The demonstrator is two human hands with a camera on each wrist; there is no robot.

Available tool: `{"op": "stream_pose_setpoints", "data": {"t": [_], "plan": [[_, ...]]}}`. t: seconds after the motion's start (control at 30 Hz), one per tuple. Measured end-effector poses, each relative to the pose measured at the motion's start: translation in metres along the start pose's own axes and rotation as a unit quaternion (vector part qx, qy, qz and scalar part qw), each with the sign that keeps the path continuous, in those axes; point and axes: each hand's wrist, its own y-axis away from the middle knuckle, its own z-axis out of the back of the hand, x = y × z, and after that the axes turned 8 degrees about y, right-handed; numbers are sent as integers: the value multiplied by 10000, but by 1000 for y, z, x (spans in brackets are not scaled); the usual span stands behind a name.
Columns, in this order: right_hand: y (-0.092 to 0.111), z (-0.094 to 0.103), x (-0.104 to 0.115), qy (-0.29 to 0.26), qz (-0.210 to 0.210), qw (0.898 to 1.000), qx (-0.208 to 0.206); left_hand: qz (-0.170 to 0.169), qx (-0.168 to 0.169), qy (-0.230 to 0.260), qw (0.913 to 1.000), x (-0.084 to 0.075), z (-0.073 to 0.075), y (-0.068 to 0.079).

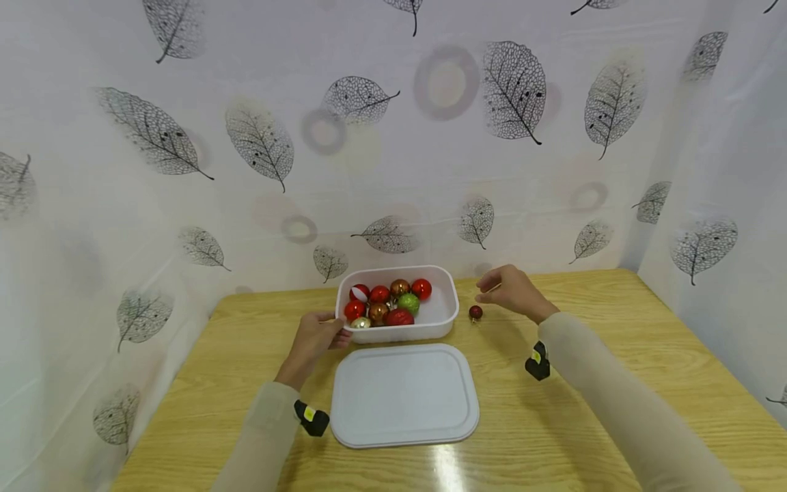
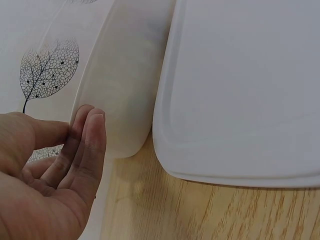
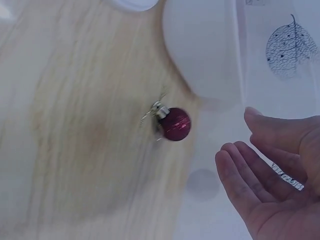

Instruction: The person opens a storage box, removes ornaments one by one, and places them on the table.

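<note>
A white plastic box (image 1: 438,332) holds several Christmas baubles (image 1: 399,316) in red, copper, green and gold. At its front left corner my left hand (image 1: 316,336) pinches the rim between thumb and fingers; the left wrist view shows the fingers (image 2: 95,135) against the box's outer wall. A small dark red bauble (image 3: 176,124) with a gold cap and string lies on the table, just right of the box. Above and beside it hovers my right hand (image 1: 510,292), holding nothing, thumb apart from the loosely bent fingers (image 3: 232,165).
A white lid (image 1: 406,395) lies flat on the wooden table (image 1: 529,424) in front of the box. Behind the table and at both sides hangs a pale cloth (image 1: 393,171) printed with dark leaves.
</note>
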Motion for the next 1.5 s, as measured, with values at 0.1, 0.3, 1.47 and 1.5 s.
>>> {"op": "stream_pose_setpoints", "data": {"t": [0.1, 0.3, 1.47, 1.5], "plan": [[-3, 2, 11, -59, 87, 9999, 86, 13, 16, 23, 10000, 1, 0, 0], [-9, -2, 32, -270, 118, 9993, 237, 16, 20, -7, 10000, 1, -1, 0], [-42, -74, 82, -575, 715, 9844, 1503, 135, -166, -33, 9998, 0, -2, 0], [-43, -75, 83, -477, 739, 9851, 1479, 147, -172, -38, 9997, -1, -2, 0]]}}
